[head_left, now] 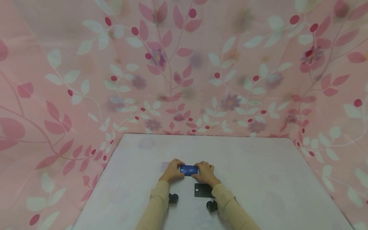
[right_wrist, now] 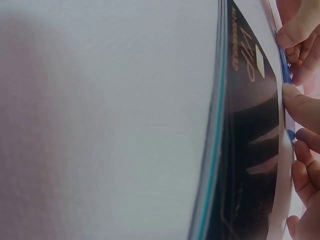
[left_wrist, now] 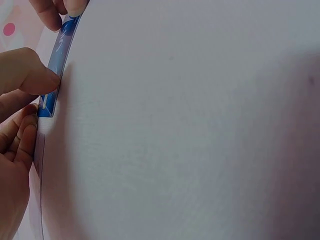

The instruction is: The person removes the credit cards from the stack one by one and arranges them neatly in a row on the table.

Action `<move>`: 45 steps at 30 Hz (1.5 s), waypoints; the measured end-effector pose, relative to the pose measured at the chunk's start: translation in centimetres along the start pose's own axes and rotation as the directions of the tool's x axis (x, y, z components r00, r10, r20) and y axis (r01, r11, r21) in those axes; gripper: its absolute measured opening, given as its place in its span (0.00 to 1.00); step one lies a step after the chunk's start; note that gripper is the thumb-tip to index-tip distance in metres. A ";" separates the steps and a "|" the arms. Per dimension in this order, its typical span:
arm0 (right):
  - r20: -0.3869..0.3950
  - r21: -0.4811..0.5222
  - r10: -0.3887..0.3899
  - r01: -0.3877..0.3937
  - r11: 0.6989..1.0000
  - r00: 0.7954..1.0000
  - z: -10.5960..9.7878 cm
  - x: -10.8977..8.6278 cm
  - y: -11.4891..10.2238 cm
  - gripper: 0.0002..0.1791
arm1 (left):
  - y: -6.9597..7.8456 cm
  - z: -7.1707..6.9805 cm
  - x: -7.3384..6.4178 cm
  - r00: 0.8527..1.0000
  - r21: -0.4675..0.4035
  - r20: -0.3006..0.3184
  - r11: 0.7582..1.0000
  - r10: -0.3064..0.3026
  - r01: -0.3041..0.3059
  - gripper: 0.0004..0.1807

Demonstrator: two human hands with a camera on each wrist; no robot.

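A blue card [head_left: 188,170] with light "VIP" lettering is held between both hands over the white table [head_left: 143,210]. My left hand [head_left: 173,170] pinches its left end between thumb and fingers. At the opposite end my right hand [head_left: 206,172] grips it the same way. In the left wrist view the blue card [left_wrist: 59,50] shows at a slant, with fingertips of both hands on it. A black card [head_left: 202,190] with a pale chip lies on the table below my right hand, its right end hidden by the wrist. In the right wrist view, layered edges show under the black card [right_wrist: 257,120].
Small black devices sit at the left wrist [head_left: 173,198] and the right wrist [head_left: 212,206]. A pink floral curtain [head_left: 184,70] surrounds the table's back and sides.
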State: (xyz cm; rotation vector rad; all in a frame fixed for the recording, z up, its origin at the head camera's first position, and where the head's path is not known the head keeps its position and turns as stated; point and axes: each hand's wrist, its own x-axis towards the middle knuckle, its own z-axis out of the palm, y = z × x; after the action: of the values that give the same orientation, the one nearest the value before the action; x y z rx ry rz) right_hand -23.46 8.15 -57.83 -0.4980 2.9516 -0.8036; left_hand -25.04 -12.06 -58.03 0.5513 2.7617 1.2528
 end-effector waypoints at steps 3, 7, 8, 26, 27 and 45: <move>-0.006 0.015 -0.003 0.003 1.000 1.000 0.0 0.0 0.1 0.27 | -0.1 0.1 0.0 1.000 -0.023 -0.022 1.000 0.006 -0.006 0.27; -0.012 0.029 -0.005 0.005 1.000 1.000 -0.2 -0.2 0.2 0.27 | -0.2 0.3 0.0 0.998 -0.121 -0.063 0.993 -0.003 -0.004 0.27; -0.014 0.032 -0.006 0.007 0.999 1.000 -0.3 -0.3 0.2 0.27 | -0.2 0.4 -0.1 0.997 -0.144 -0.072 0.990 -0.012 0.002 0.26; -0.033 0.071 -0.046 0.048 0.996 0.998 0.1 -0.3 0.5 0.26 | 0.7 -1.2 -0.4 0.997 0.293 0.083 0.956 0.005 -0.029 0.35; -0.034 0.073 -0.051 0.053 0.996 0.998 0.2 -0.3 0.6 0.25 | 0.6 -1.2 -0.5 0.996 0.287 0.090 0.958 -0.002 -0.024 0.35; -0.048 0.133 -0.075 0.081 0.988 0.996 -0.6 -0.5 1.7 0.26 | -1.0 -0.9 -1.0 0.999 0.104 0.039 0.994 0.010 -0.014 0.35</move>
State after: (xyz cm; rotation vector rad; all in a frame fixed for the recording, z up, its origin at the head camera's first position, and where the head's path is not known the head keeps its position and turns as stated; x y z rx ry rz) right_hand -23.57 10.00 -58.24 -0.5980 2.9056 -1.0266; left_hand -24.57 -13.67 -58.30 0.5941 2.8085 1.0926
